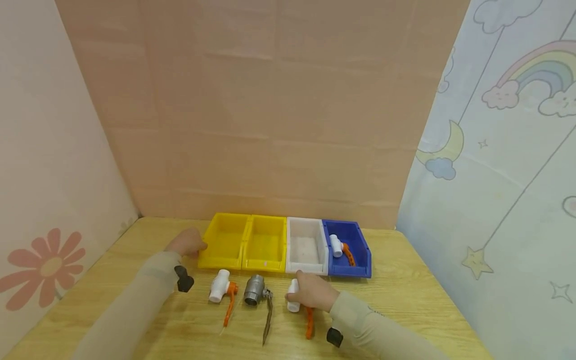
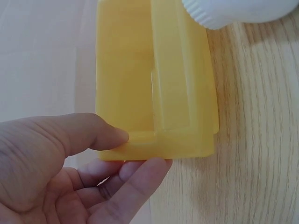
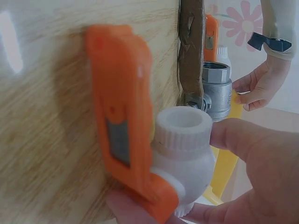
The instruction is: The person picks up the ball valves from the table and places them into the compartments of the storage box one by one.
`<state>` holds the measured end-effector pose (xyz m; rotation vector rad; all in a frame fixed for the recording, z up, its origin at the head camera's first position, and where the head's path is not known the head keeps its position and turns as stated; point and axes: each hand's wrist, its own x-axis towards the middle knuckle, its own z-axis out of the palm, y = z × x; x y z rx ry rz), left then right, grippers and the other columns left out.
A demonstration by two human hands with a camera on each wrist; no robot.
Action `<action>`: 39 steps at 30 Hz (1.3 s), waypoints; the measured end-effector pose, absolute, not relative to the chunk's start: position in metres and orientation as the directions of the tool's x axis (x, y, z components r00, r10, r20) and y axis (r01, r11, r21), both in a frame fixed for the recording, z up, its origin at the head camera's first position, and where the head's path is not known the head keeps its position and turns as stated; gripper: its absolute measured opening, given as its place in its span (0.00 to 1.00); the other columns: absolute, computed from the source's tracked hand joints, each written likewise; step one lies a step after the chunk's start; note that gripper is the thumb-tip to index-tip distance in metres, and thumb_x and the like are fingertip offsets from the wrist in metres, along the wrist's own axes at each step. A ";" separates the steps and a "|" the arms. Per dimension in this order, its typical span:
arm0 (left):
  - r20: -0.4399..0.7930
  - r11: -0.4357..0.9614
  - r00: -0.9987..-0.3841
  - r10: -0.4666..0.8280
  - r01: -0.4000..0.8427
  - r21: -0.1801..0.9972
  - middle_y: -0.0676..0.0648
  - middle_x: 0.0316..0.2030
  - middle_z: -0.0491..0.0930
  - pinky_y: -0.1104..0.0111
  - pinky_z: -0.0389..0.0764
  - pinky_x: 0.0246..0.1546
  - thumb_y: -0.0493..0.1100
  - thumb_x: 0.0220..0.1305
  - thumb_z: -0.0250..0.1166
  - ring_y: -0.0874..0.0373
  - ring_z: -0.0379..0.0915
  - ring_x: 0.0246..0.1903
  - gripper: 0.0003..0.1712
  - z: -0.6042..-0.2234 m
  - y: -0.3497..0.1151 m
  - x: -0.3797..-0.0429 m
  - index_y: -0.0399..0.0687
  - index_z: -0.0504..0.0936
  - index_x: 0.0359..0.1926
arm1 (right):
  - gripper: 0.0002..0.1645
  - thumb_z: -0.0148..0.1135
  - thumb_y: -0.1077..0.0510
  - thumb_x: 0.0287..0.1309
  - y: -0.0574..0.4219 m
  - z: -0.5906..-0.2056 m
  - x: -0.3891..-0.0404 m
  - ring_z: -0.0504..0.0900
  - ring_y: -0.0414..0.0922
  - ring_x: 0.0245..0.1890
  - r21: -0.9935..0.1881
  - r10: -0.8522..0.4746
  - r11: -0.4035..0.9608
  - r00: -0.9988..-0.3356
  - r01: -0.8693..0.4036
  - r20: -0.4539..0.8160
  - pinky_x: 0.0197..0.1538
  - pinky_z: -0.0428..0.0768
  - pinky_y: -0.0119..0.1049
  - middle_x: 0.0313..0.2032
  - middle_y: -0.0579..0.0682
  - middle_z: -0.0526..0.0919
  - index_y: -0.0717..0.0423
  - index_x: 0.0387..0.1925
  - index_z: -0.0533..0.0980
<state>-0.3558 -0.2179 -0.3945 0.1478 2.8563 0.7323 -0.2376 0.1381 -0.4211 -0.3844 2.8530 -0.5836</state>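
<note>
At the left end of a row of bins, my left hand (image 1: 185, 242) pinches the side wall of a yellow bin (image 2: 177, 144). The thumb lies over its rim and the fingers are on the outside. My right hand (image 1: 317, 291) grips a white plastic ball valve (image 3: 183, 158) by its body, in front of the white bin (image 1: 308, 269). Its orange lever (image 3: 124, 112) points toward the near edge. To its left are a metal ball valve (image 1: 255, 289) with a long lever and another white ball valve (image 1: 219, 286) with an orange lever.
A second yellow bin (image 1: 264, 265) stands between the left yellow bin and the white one. On the right end, a blue bin (image 1: 351, 271) contains a white ball valve (image 1: 336, 246) with an orange lever. Behind the wooden table (image 1: 418, 300) hangs a brownish sheet (image 1: 270, 125).
</note>
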 end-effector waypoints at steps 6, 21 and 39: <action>-0.161 0.868 -0.977 0.140 0.043 0.495 0.49 0.15 0.72 0.72 0.70 0.21 0.38 0.57 0.59 0.60 0.66 0.15 0.08 -0.393 -0.217 -0.354 0.37 0.77 0.26 | 0.29 0.69 0.47 0.51 0.139 -0.420 -0.239 0.73 0.43 0.25 -0.417 -0.306 0.882 -0.940 -0.220 -0.150 0.31 0.74 0.37 0.28 0.49 0.76 0.62 0.46 0.71; -0.173 0.869 -0.976 0.132 0.030 0.494 0.47 0.18 0.74 0.71 0.74 0.21 0.38 0.59 0.59 0.60 0.71 0.15 0.08 -0.387 -0.216 -0.352 0.35 0.77 0.28 | 0.32 0.68 0.50 0.52 0.145 -0.378 -0.251 0.74 0.43 0.22 -0.437 -0.336 0.862 -0.935 -0.256 -0.114 0.27 0.74 0.36 0.28 0.49 0.78 0.64 0.53 0.70; -0.185 0.855 -0.975 0.127 0.013 0.519 0.45 0.23 0.76 0.70 0.78 0.25 0.37 0.59 0.60 0.58 0.73 0.19 0.08 -0.390 -0.202 -0.341 0.34 0.76 0.32 | 0.31 0.70 0.46 0.51 0.171 -0.308 -0.300 0.74 0.43 0.22 -0.369 -0.263 0.900 -0.964 -0.232 -0.037 0.27 0.75 0.34 0.37 0.52 0.81 0.60 0.51 0.74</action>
